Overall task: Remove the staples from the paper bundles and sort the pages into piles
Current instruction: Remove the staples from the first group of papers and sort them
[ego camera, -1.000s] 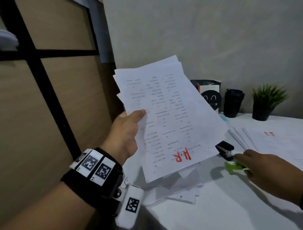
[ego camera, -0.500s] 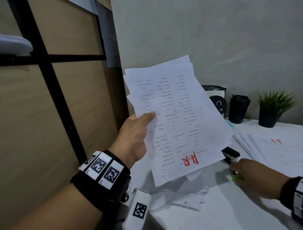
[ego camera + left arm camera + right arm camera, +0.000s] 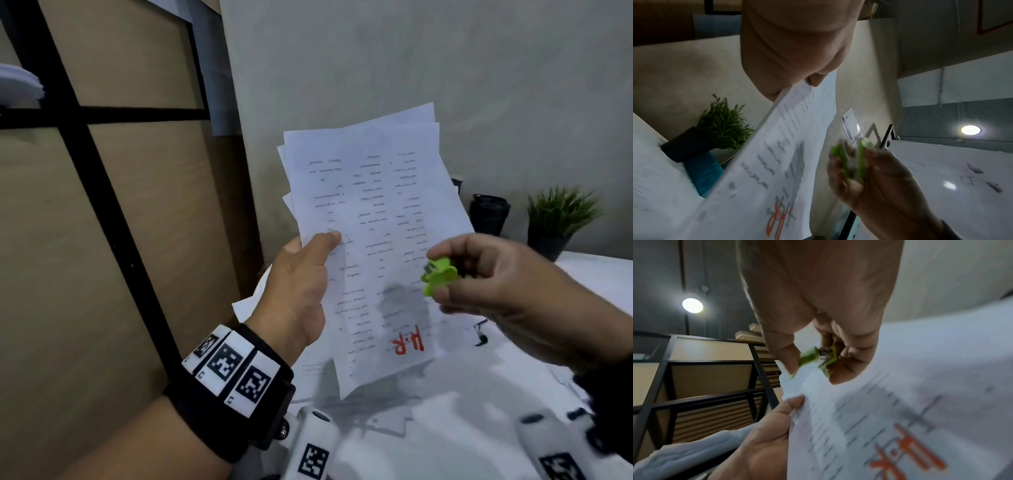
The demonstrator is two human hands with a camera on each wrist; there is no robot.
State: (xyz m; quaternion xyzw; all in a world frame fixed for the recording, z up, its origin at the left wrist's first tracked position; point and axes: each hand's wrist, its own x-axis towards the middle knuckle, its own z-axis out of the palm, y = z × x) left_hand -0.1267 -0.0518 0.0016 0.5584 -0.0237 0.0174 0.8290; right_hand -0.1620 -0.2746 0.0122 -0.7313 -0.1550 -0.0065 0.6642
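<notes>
Head view | left hand [image 3: 298, 291] fingers clamped on paper bundle [image 3: 373, 240], held upright above counter [image 3: 462, 428] | right hand [image 3: 507, 291] fingers pinching green staple remover [image 3: 440, 275] before page

At nine o'clock I see a black-framed panel wall [image 3: 102, 212] closing that side. The raised paper bundle [image 3: 373, 219] fills the middle, my right hand [image 3: 507, 287] just in front. At two o'clock a dark cup [image 3: 488, 214] and potted plant [image 3: 558, 219] line the grey wall; the surface [image 3: 462, 428] below carries loose sheets.
</notes>
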